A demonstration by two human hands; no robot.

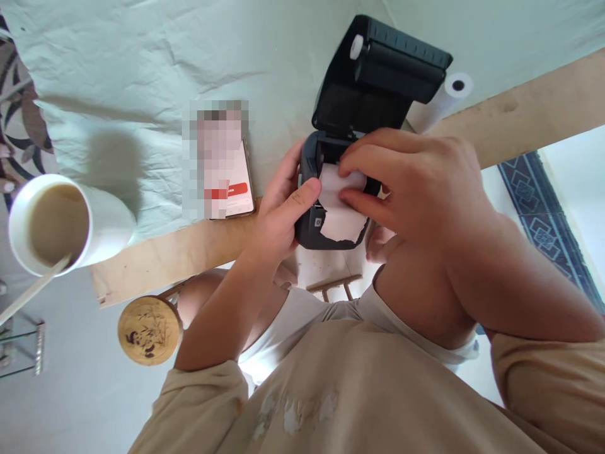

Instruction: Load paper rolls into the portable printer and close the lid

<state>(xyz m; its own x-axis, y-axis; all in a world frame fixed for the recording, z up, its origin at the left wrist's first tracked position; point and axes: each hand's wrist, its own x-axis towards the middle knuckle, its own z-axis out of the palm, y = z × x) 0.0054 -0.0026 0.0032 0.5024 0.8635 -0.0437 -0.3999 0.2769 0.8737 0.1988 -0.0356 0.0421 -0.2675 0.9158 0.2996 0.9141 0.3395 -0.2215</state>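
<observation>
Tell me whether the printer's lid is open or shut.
Open. The black thermal printer has its lid swung up and back, exposing the paper bay, where the right hand presses white paper.

Soft, even daylight fills the scene, brightest at the far right, where the floor (579,170) washes out, while the cup (70,224) throws a soft shadow on the pale cloth (142,82), the wide lens bends the edges, and a pixelated patch hides the phone (222,161).
</observation>
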